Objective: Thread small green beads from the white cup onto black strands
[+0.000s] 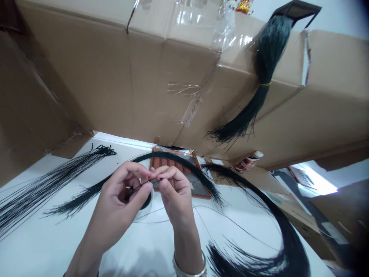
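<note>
Pinching thin dark strand (140,186), left hand (118,209), right hand (178,198), curved wiry bundle (292,238)

Seen from nearby: left forearm (89,246) slanted inward, right forearm (187,240) stood nearly upright. Left hand (122,200) had its fingers curled, thumb near index; right hand (176,194) pinched likewise. Fingertips of both hands sat close together.

Cardboard wall (95,84) stands behind the table (150,246). First bundle (57,188) lies at left. Second bundle (184,158) passes behind both left hand (123,200) and right hand (177,192), across a sheet (198,189). Container (152,198) stands between them, partly hidden. Third bundle (294,246) lies right, bottle (248,163) behind it. Fourth bundle (269,57) hangs over the wall.
</note>
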